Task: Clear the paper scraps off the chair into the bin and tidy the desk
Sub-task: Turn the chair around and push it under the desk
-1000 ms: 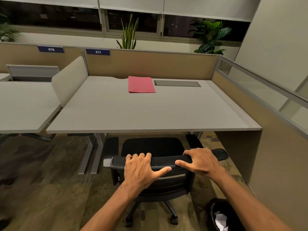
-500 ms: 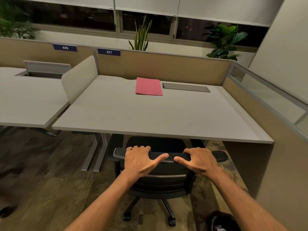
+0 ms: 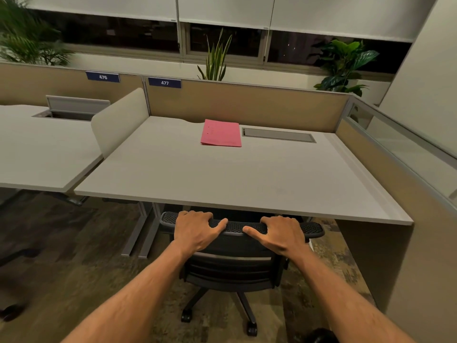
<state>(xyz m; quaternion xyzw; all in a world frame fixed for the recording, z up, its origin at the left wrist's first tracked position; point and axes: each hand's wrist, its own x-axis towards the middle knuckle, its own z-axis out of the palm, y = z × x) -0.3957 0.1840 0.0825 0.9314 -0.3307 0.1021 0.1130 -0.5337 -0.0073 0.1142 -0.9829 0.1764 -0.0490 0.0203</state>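
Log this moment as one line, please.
left hand: grip on chair back | right hand: same | seat: under desk | folder: on desk

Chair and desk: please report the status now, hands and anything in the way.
Left hand and right hand both grip chair backrest top. Seat hidden under desk. Pink folder lies on desk. Nothing in the way.

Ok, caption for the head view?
Both hands grip the chair backrest at desk 477.
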